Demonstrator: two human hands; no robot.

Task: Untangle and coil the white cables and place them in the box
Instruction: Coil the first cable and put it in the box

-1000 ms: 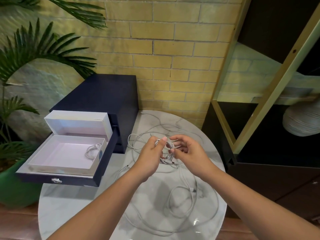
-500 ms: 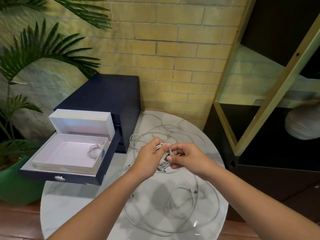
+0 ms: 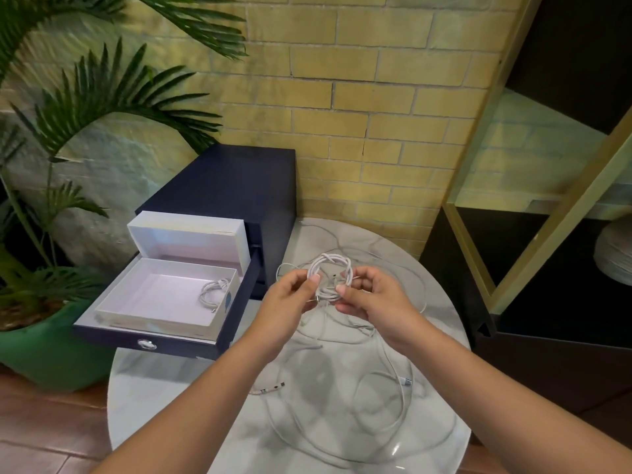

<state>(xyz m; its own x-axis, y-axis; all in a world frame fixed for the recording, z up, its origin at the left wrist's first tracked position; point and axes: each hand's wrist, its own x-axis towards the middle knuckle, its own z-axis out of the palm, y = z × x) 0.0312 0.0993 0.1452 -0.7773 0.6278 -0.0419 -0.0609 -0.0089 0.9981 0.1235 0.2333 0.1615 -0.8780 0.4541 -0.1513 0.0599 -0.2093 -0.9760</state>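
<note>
A small coil of white cable (image 3: 329, 265) is held upright above the round marble table (image 3: 191, 381). My left hand (image 3: 290, 295) pinches the coil's left side and my right hand (image 3: 371, 295) pinches its lower right. Loose white cables (image 3: 393, 381) sprawl in tangled loops over the table below and behind my hands. An open white box (image 3: 160, 313) sits in the pulled-out drawer to the left, and one coiled cable (image 3: 213, 293) lies in its right end. The box lid (image 3: 186, 237) stands raised behind it.
A dark blue drawer cabinet (image 3: 236, 186) stands at the table's back left, its drawer front (image 3: 147, 343) jutting toward me. A palm in a green pot (image 3: 41, 350) is at the far left. Dark shelving with a gold frame (image 3: 554, 206) lines the right side.
The bundle between my hands has become a neat round coil and is lifted slightly higher. The view has shifted a little to the left and closer.
</note>
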